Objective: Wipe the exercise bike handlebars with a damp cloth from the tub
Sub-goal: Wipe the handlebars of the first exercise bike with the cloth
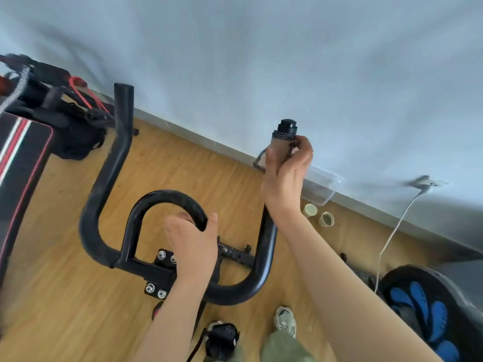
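Your right hand curls its fingers round the cloth, wrapped on the right tip of the handlebars, just right of centre frame. Your left hand grips the inner loop, lower middle. Squeeze snugly and twist as you draw down the bar. The tub sits by the wall.

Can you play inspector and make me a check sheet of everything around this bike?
Surface: wooden floor, bare patches showing.
Job's things: black handlebars; cloth wrapped round the right bar end; clear tub on the floor by the wall, contents unclear.
Clutter: two paper cups near the tub.
Hands: left hand grips the inner loop; right hand holds the cloth on the bar.
Cables: white cable runs from a wall socket down to the floor.
Surroundings: padded bench on the left, pale wall ahead.
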